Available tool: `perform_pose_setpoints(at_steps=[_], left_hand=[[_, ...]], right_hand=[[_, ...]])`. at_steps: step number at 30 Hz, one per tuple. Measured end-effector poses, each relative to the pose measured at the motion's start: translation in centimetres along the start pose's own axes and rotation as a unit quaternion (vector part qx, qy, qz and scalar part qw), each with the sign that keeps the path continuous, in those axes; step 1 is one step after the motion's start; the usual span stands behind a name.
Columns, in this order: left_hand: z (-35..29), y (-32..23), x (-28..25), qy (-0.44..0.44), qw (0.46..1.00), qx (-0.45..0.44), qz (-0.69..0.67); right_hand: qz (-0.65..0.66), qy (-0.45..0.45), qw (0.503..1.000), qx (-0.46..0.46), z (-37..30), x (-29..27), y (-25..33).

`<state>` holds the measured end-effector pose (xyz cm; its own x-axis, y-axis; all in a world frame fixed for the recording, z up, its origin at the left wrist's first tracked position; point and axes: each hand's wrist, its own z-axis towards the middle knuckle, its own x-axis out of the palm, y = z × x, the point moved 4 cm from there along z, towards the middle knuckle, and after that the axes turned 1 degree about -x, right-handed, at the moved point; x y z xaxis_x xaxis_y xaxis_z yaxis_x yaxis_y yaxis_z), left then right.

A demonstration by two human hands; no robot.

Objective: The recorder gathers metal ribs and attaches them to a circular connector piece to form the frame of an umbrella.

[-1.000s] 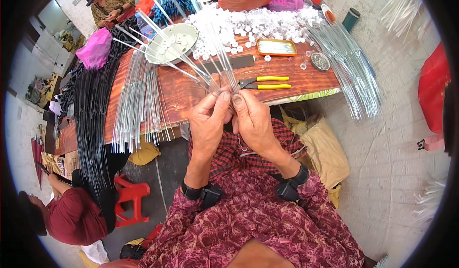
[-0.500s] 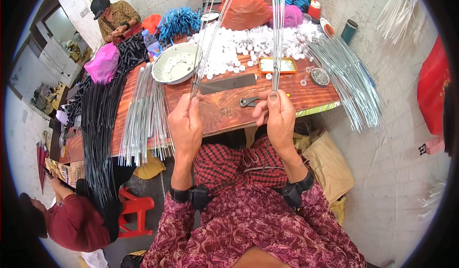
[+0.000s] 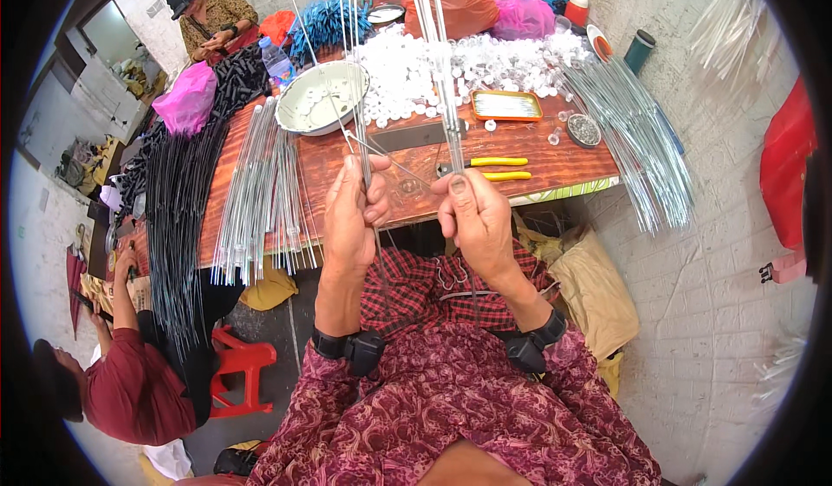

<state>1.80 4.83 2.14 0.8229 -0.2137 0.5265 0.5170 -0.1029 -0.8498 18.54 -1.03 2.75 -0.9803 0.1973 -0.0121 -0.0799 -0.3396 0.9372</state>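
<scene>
My left hand [image 3: 354, 213] is closed around several thin metal ribs [image 3: 348, 31], like umbrella ribs. They fan apart above the fingers, and a hinged strut angles out toward my right hand. My right hand [image 3: 477, 226] pinches another bundle of metal ribs [image 3: 445, 70] between thumb and fingers, standing nearly upright. Both hands are over the table's near edge, a short way apart. Just beyond my right hand lie pliers with yellow handles [image 3: 501, 163], their jaws partly hidden behind the ribs. A flat grey strip [image 3: 407, 136] lies behind the bundles.
White plastic caps [image 3: 394, 78] heap across the wooden table [image 3: 347, 226]. A pale bowl [image 3: 288, 127], a yellow-rimmed tray [image 3: 539, 115] and a dish of small parts [image 3: 584, 130] stand around. Silver rods [image 3: 256, 200] and black rods [image 3: 182, 226] overhang leftward, more rods [image 3: 633, 148] rightward. Co-workers sit nearby.
My right hand has moved left, closer to my left hand. The left bundle has spread, with a strut swung outward. The pliers' yellow handles have come into sight.
</scene>
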Motion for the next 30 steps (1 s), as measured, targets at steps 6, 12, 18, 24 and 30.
perform_pose_setpoints(at_steps=[6,12,18,24,30], left_hand=[[0.2,1.1,0.8,0.033,0.996,0.002,-0.080],[0.9,1.6,1.8,0.066,0.993,0.027,-0.096],[1.3,2.7,0.7,0.018,0.990,-0.011,-0.139],[1.1,2.7,1.2,0.032,0.982,-0.047,-0.180],[1.3,2.5,1.1,0.000,0.985,-0.034,-0.172]], right_hand=[[-0.028,0.028,0.998,-0.041,-0.3,2.1,-0.6],[-0.076,-0.013,0.994,-0.082,0.7,2.4,-1.9],[-0.059,0.004,0.997,-0.051,1.2,2.3,-1.0],[-0.038,0.010,0.998,-0.039,1.4,2.3,-1.1],[-0.104,0.006,0.993,-0.062,1.3,2.1,0.2]])
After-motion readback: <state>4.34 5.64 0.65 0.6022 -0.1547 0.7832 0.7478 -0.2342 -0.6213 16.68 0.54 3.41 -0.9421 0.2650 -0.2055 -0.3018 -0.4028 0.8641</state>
